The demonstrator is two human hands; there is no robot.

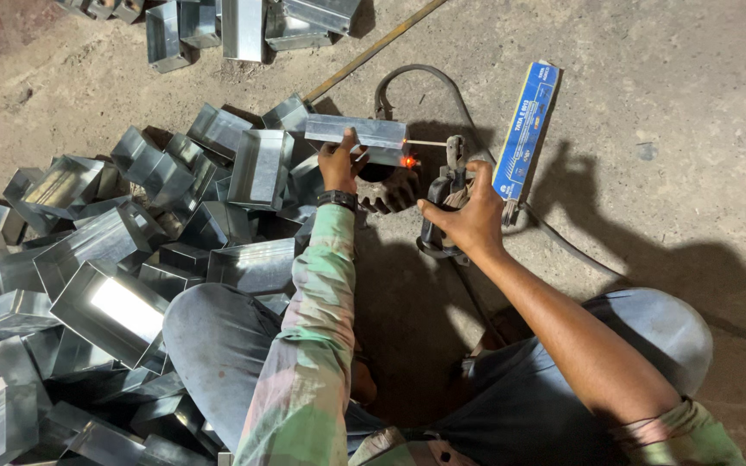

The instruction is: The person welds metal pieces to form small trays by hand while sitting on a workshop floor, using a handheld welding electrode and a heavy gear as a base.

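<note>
Clenched in the right hand (468, 220), a holder (444, 194) feeds its rod (427, 142) to the glowing seam, while the box (356, 136) is steadied by the left hand (338, 164)

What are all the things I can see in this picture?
Metal box being worked on: one, shiny silver, held up at top middle, glowing orange spot at its right end.
Metal boxes: a big pile, silver, on the left; a few more at the top edge.
Welding rod: one, thin, tip at the glow.
Rod holder: one, dark, in the right hand.
Rod packet: one, blue, on the floor at right.
Cable: one, dark, looping above.
Gear: one, dark, under the box.
Floor: grey concrete.
Left hand: holds the box.
Right hand: grips the holder.
</note>
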